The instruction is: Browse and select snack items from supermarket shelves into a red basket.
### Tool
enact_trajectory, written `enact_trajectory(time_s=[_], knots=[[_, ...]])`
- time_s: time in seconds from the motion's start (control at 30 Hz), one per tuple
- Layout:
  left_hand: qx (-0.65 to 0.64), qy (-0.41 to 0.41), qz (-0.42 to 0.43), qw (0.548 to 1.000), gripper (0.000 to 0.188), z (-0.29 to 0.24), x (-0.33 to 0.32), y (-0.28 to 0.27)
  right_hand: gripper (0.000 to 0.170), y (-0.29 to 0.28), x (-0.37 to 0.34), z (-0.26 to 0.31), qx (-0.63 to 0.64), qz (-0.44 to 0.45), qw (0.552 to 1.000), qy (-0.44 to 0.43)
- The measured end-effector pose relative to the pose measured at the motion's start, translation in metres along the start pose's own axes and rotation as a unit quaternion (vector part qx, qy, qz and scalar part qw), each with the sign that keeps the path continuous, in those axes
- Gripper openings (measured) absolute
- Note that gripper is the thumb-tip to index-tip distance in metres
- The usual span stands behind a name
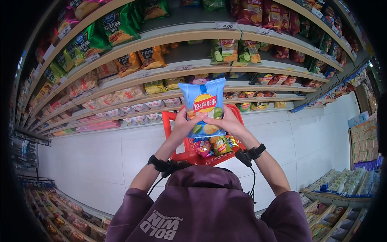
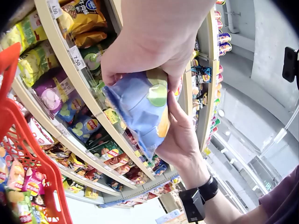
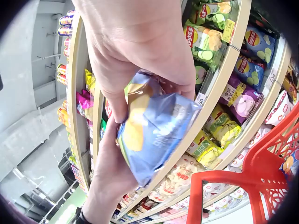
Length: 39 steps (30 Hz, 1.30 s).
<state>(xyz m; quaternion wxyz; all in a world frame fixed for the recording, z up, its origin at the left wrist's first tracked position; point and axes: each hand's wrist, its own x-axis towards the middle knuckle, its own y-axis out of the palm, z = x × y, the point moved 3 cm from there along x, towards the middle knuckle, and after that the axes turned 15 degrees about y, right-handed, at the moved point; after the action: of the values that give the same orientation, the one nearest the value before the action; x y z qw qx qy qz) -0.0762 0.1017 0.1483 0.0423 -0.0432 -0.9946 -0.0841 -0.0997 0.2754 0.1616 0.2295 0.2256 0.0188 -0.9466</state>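
Note:
A blue bag of Lay's potato chips point(image 1: 203, 101) is held upright in front of the person, its printed front facing the head camera. My left hand point(image 1: 183, 123) grips its left edge with the thumb laid across the front. On the opposite edge my right hand point(image 1: 232, 122) grips it the same way, the two thumb tips close together. Both wrist views show the blue bag point(image 2: 138, 107) between the hands, fingers wrapped behind it. Below the bag is a red shopping basket point(image 1: 177, 156) with several snack bags point(image 1: 219, 145) in it.
Curved-looking shelves of chip bags point(image 1: 152, 56) with price tags point(image 1: 225, 26) stretch across the front. White floor tiles point(image 1: 100, 161) lie around the basket. More stocked racks stand behind at left point(image 1: 68, 213) and right point(image 1: 342, 181).

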Motion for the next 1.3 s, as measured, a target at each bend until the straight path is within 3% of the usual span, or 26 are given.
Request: enact_trajectory(time_s=[0.37,0.47,0.57,0.87,0.97,1.07,1.17,1.27,1.3], knots=[[-0.102,-0.038,-0.012,0.994,0.055,-0.003,0.002,0.004,0.057,0.001,0.002,0.0,0.079,-0.026,0.997,0.0],[-0.095,-0.085,0.006,0.992,0.055,-0.004,-0.005,0.005,0.058,0.002,0.007,-0.008,0.056,-0.053,0.997,-0.023],[-0.097,-0.076,0.025,0.992,0.057,0.006,-0.009,0.004,0.06,0.006,0.006,-0.011,-0.028,-0.088,0.994,-0.066],[-0.112,-0.121,-0.057,0.985,0.055,0.021,-0.015,-0.003,0.063,0.014,0.013,-0.033,-0.003,-0.041,0.999,-0.023],[-0.134,-0.08,-0.035,0.987,0.052,0.026,-0.016,-0.008,0.065,0.013,0.006,-0.029,-0.047,-0.022,0.996,-0.072],[-0.053,-0.062,0.004,0.997,0.047,0.05,-0.022,-0.022,0.065,0.012,0.005,-0.032,-0.054,-0.01,0.993,-0.103],[-0.06,-0.068,0.035,0.995,0.046,0.042,-0.027,-0.023,0.064,0.013,0.005,-0.038,-0.08,0.005,0.992,-0.1],[-0.119,-0.132,-0.062,0.982,0.046,0.042,-0.042,-0.024,0.062,0.02,0.002,-0.036,-0.199,0.023,0.98,-0.02],[-0.131,-0.138,-0.096,0.977,0.047,0.044,-0.048,-0.026,0.063,0.023,0.002,-0.04,-0.291,0.006,0.956,0.025]])
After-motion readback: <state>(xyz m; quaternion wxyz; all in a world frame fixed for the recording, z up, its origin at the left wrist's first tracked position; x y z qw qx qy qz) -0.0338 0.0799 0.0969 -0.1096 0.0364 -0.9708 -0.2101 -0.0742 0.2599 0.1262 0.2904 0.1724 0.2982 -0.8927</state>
